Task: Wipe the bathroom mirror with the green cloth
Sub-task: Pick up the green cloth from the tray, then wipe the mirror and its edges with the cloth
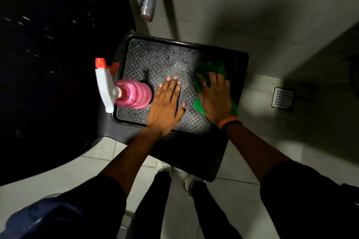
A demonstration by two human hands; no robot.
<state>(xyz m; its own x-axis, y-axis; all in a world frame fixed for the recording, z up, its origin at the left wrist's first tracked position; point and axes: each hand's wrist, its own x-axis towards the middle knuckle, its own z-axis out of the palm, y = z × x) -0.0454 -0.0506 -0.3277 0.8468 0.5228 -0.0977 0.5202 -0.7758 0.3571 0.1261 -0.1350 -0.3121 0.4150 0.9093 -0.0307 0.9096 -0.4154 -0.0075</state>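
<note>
A: Status? Where's the green cloth (210, 75)?

B: On the right side of the black stool top (167, 58), pinned under the right hand (215, 97). Palm down, fingers spread flat over it. Pressing, maybe starting to gather it; can't tell that it's actually gripped.

A: Left hand (166, 105)?

B: Flat and relaxed on the textured surface, holding nothing. Sits just beside the pink spray bottle (133, 93), fingers very near its base.

A: Risks?

B: Main one, my read: the bottle stands at the stool's left edge, white trigger head (105, 87) overhanging the rim. A sideways nudge from the left hand as it lifts could tip it onto the tiled floor (93, 165).

A: Cloth side?

B: Flat-palm contact only. If the hand lifts without closing, the cloth stays behind or slides off the right edge. Floor drain (283, 98) is off that side, well apart, so low concern.

A: Anything else?

B: Light is poor. No mirror in view, so the person has to turn and find it. Feet are close to the stool base; a bump while turning could shake the bottle.

A: Labels, brand on the bottle?

B: None readable. Seen from above: red nozzle tip, white trigger, ribbed pink body. No writing visible on the stool or cloth either.
</note>
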